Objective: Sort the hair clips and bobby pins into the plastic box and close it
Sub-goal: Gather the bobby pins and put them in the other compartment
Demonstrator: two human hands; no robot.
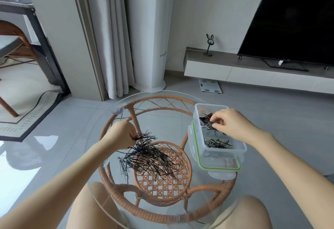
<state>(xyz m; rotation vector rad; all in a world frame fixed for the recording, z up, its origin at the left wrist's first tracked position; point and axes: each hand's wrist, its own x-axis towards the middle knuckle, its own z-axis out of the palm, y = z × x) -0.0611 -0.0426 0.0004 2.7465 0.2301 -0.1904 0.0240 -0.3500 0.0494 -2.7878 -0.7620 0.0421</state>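
Note:
A loose heap of black bobby pins [146,158] lies on the round glass table top [101,125]. My left hand [120,136] pinches a bunch of pins at the heap's far left end. At the right stands a clear plastic box [236,148] with bobby pins [217,143] in its near part and dark hair clips [205,119] in its far part. My right hand [229,125] is over the box, its fingertips pinching pins. The box rests on its green-rimmed lid [219,169].
The glass top sits on a rattan frame [162,212] with a woven lower shelf. My knees are under the near edge. Beyond are a grey tiled floor, curtains, a white scale [210,86], a low TV bench and a television [292,19].

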